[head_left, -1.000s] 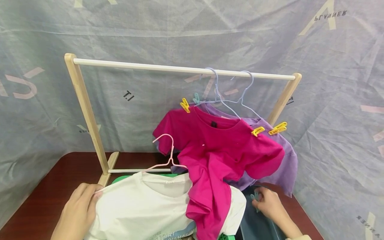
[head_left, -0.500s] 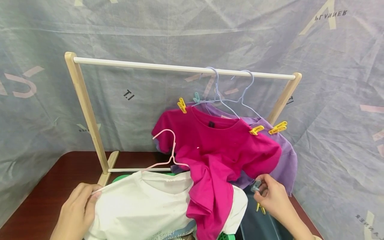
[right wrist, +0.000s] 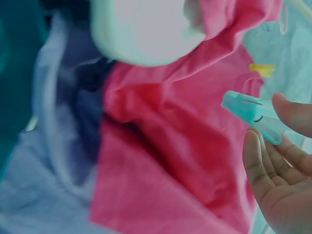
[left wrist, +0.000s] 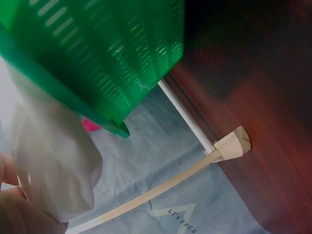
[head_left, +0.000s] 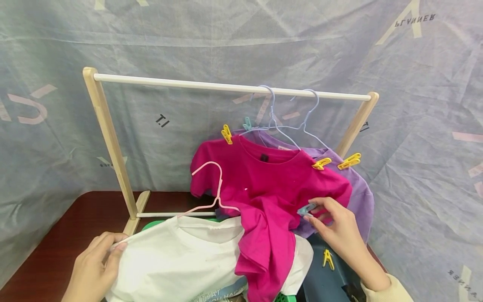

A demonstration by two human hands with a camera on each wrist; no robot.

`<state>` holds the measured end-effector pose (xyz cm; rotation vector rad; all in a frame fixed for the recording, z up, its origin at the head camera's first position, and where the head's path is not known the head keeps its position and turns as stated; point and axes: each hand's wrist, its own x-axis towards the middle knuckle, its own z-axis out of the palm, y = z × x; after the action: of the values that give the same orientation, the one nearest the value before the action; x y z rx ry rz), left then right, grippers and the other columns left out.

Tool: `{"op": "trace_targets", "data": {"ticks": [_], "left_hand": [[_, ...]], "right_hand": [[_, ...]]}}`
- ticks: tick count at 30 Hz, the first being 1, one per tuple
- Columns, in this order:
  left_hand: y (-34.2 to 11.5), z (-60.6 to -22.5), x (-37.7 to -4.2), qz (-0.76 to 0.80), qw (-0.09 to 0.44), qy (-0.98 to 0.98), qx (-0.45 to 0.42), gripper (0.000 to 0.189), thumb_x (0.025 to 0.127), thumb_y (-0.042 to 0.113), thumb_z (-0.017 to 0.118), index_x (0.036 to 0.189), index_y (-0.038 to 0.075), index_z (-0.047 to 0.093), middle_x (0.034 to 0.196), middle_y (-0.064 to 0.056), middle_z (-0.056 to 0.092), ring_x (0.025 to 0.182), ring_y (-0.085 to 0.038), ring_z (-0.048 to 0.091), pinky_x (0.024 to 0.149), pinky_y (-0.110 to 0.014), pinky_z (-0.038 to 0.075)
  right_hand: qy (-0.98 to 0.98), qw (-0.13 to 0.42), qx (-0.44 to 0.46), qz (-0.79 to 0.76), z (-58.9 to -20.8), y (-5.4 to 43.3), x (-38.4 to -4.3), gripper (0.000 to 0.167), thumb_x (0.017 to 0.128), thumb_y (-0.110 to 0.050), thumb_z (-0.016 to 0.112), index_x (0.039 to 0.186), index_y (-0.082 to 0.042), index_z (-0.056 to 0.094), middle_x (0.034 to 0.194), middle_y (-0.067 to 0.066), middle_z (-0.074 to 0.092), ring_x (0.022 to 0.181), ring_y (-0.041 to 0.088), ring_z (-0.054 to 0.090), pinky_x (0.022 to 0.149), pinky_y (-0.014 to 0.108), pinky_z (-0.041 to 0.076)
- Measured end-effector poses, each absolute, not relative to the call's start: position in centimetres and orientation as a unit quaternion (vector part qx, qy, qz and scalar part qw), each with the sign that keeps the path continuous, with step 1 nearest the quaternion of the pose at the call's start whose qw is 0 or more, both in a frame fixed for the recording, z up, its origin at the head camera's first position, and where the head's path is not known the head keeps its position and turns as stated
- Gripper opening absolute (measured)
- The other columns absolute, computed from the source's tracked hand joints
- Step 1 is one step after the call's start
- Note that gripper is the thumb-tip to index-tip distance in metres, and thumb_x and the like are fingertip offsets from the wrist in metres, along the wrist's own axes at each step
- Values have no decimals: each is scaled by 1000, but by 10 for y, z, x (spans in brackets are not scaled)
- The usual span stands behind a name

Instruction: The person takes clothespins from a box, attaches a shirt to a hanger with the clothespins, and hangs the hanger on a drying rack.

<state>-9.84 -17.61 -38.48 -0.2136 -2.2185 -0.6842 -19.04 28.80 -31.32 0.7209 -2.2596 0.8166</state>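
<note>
The left hand (head_left: 94,266) pinches the shoulder edge of the white shirt (head_left: 177,256) between thumb and fingers, so the shirt spreads away from that hand toward the right, over the green basket (left wrist: 141,63). The right hand (head_left: 337,224) pinches a blue clip (head_left: 306,209) between thumb and fingertips; the clip is in front of the magenta shirt (head_left: 269,180) and above the white shirt's far sleeve, well apart from the left hand. Whether the clip touches the magenta cloth cannot be told. The magenta shirt drapes down over part of the white one. Three shirts are visible: white, magenta and a purple shirt (head_left: 360,201) behind. There are three hangers: one pink hanger (head_left: 218,197), rising from the white collar, and two lavender hangers (head_left: 272,109) hooked on the single white rail (head_left: 181,84). Two blue clips show, one in the right hand and one near the hung collars. Four yellow clips (head_left: 328,259) show: two on the magenta shoulders, one on the purple shoulder and one in the dark bin (head_left: 318,285) below the right hand.
</note>
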Motion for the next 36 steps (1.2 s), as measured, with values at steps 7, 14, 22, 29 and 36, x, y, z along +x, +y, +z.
{"op": "trace_targets", "data": {"ticks": [7,14,22,29,36], "left_hand": [[-175,-386,-95,-291,373,-880,-33,22,75,-4,65,87,14,64,76,4,56,72,13,36,61,-20,32],[-173,-384,-93,-295,363,-884,-18,22,75,-3,66,87,15,64,77,11,55,74,17,38,63,-19,33],[-173,-385,-93,-300,362,-883,-15,17,78,1,64,88,15,64,77,7,57,75,16,38,63,-17,33],[-173,-387,-93,-304,372,-877,-28,21,75,-3,65,88,14,64,79,13,56,76,14,39,65,-17,33],[-174,-388,-95,-302,383,-872,-42,22,75,-4,65,88,13,64,81,15,56,78,14,40,66,-15,32]], "right_hand": [[-829,306,338,322,-295,255,-195,47,60,3,81,102,-8,62,83,-1,62,69,9,58,58,14,48],[-817,259,395,331,-283,222,-195,46,67,2,77,108,-8,59,88,0,61,74,5,57,60,19,51],[-799,226,450,329,-274,183,-193,44,70,-1,74,110,-5,57,94,1,61,75,6,57,65,23,52],[-789,199,488,317,-266,151,-191,37,75,-6,72,109,-3,56,95,3,60,77,10,60,69,19,51],[-771,168,524,320,-259,121,-193,37,75,-5,72,108,-2,56,93,5,61,79,11,61,71,14,49]]}}
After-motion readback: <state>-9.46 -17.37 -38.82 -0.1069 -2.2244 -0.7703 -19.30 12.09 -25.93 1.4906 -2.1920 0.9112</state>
